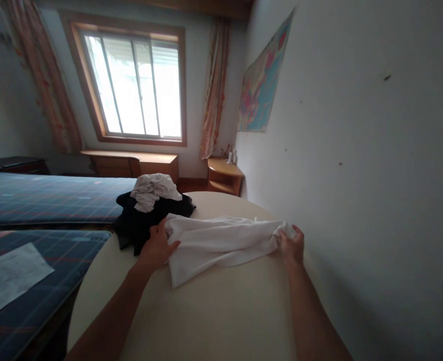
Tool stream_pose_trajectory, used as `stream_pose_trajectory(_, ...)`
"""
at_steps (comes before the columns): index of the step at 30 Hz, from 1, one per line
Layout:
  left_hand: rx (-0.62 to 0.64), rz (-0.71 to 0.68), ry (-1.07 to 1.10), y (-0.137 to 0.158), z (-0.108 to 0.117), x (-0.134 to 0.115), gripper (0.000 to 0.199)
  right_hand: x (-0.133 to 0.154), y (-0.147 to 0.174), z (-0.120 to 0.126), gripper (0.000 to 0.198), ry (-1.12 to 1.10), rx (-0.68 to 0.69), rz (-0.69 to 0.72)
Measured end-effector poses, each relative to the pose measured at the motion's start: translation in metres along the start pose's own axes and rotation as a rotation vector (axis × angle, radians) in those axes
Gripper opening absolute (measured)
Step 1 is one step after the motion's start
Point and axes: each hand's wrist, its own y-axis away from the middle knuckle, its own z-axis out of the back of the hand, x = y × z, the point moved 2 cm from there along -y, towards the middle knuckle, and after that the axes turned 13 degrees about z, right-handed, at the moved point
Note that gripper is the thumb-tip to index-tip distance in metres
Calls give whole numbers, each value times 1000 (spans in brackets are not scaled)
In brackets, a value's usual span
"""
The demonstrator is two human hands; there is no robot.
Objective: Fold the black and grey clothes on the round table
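A white garment [221, 240], its exact kind unclear, stretches across the round cream table [214, 316] between my two hands. My left hand [159, 244] grips its left end, the thumb lying on top of the cloth. At the other end, the fingers of my right hand [291, 243] are closed on a bunched corner. The cloth's lower left corner hangs toward me over the tabletop. Just beyond my left hand lies a pile of black clothing [142, 220], topped by a crumpled light-grey cloth [156, 190].
Close on the right runs a white wall [375, 225] with a map [264, 80]. Two plaid mattresses [56, 200] are at the left, the nearer bearing a paper sheet [14, 276]. A wooden desk [157, 160] and a corner shelf [225, 173] stand beyond the table.
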Motion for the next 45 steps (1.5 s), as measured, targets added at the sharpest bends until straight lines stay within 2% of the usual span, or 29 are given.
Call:
stream_pose_trajectory(2, -76, -31, -94, 7, 9, -10, 65, -1, -2, 0, 60, 88, 57, 17)
stream_pose_trajectory(4, -141, -125, -120, 16, 14, -26, 42, -2, -6, 0, 52, 180, 139, 43)
stream_pose_trajectory(5, -134, -188, -110, 22, 14, -34, 29, -2, -8, 1, 50, 215, 169, 55)
stream_pose_trajectory(6, -78, -260, -89, 29, 11, -43, 19, -2, -10, 3, 47, 246, 194, 68)
stream_pose_trajectory(8, 146, -418, -51, 44, 0, -57, 9, -1, -13, 8, 43, 328, 257, 110)
stream_pose_trajectory(10, 358, -543, -61, 59, -13, -64, 10, 2, -12, 15, 41, 482, 380, 182)
stream_pose_trajectory(12, 458, -593, -105, 69, -24, -64, 14, 9, -6, 22, 41, 675, 473, 277)
stream_pose_trajectory(15, 455, -576, -153, 70, -34, -60, 15, 30, 16, 27, 36, 841, 438, 508)
stream_pose_trajectory(17, 415, -537, -152, 65, -37, -57, 14, 46, 38, 23, 34, 794, 482, 712)
stream_pose_trajectory(19, 380, -472, -127, 59, -38, -56, 14, 61, 63, 13, 30, 645, 688, 862)
stream_pose_trajectory(22, 354, -382, -74, 51, -39, -53, 12, 79, 95, -2, 18, 450, 1025, 954)
stream_pose_trajectory(25, 350, -346, -16, 43, -43, -48, 9, 93, 110, -16, 20, 389, 1178, 979)
stream_pose_trajectory(29, 348, -296, 87, 34, -44, -39, 9, 101, 119, -34, 20, 394, 1230, 990)
stream_pose_trajectory(32, 335, -299, 64, 33, -41, -37, 9, 97, 125, -41, 13, 384, 1177, 974)
stream_pose_trajectory(35, 267, -370, -13, 39, -37, -43, 7, 90, 127, -39, 17, 356, 1109, 912)
stream_pose_trajectory(37, 229, -470, -38, 47, -35, -50, 7, 86, 127, -36, 19, 327, 1107, 873)
stream_pose_trajectory(40, 248, -613, -67, 60, -36, -60, 8, 81, 125, -33, 16, 264, 1123, 863)
stream_pose_trajectory(42, 271, -649, -109, 67, -38, -64, 12, 80, 125, -31, 15, 233, 1134, 879)
stream_pose_trajectory(45, 286, -628, -168, 71, -40, -65, 18, 81, 124, -31, 16, 236, 1153, 910)
